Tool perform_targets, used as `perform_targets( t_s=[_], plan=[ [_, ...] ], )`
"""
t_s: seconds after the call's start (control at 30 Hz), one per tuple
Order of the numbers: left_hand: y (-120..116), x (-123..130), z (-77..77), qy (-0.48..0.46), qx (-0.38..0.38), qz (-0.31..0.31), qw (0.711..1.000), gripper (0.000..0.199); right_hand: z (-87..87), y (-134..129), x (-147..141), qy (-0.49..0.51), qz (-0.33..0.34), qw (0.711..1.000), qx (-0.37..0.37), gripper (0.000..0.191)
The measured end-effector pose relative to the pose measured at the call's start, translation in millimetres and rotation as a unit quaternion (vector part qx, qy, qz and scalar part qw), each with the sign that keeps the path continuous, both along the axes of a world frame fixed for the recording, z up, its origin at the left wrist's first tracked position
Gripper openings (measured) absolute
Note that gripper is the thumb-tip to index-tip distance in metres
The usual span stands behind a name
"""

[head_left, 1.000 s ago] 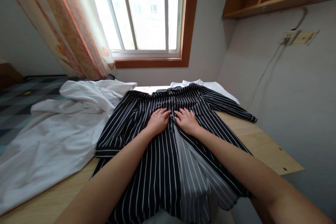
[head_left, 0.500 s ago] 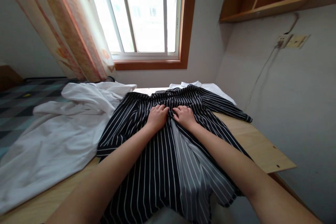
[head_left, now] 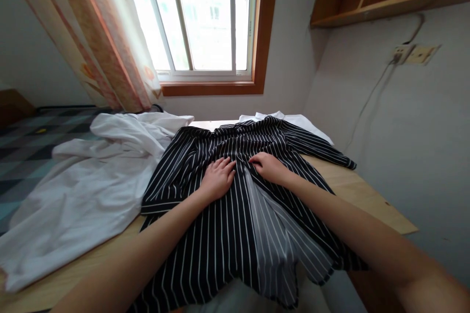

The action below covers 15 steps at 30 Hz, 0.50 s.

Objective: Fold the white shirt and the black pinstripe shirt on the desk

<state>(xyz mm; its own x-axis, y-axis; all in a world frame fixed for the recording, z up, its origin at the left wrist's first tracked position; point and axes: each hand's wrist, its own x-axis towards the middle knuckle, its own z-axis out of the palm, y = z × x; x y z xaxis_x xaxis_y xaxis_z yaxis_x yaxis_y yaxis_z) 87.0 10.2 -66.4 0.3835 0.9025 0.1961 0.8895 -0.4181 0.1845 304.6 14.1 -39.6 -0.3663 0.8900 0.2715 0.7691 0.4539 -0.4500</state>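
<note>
— Head view, near centre: black shirt with white pinstripes [head_left: 227, 215], spread front-up on the wooden table [head_left: 370, 205], hem hanging over the near edge, one sleeve stretched out to the far right.

— And the hands?

— Left hand [head_left: 217, 179] flat on the left front panel, palm down, fingers [head_left: 224, 165] loosely spread and pointing far, gripping nothing. Right hand [head_left: 269, 166] just beside it across the placket, also resting on the cloth, fingers gently curled toward the opening; whether pinching a fold, cannot tell.

— Below the hands?

— Right front panel flipped open, paler grey inner side showing down to the hem.

— To the left?

— Crumpled white garment [head_left: 81, 190], partly under the striped shirt's left edge, trailing off the table's left side. Another white piece [head_left: 293, 120] at the far edge, behind the collar.

— Farther off?

— Window [head_left: 201, 14] with wooden frame, patterned curtain [head_left: 99, 34] at left, wooden shelf [head_left: 385, 0] upper right, wall socket [head_left: 414, 53] with cable on the right wall.
</note>
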Motion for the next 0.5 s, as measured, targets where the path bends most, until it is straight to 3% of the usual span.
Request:
perform_targets(
  t_s=[0.1,0.23,0.5],
  plan=[
    [8,2,1.7,-0.002,-0.003,0.001,1.0,0.047,-15.6,-10,3,-0.011,0.019,1.0,-0.018,0.037],
    [18,1,3.2,-0.002,0.002,0.004,1.0,0.046,-36.4,-3,9,0.022,0.04,0.999,0.02,0.038],
    [35,2,11.5,0.051,-0.003,0.019,0.999,0.05,-41.3,33,11,0.039,0.054,0.994,0.086,0.034]
  ],
)
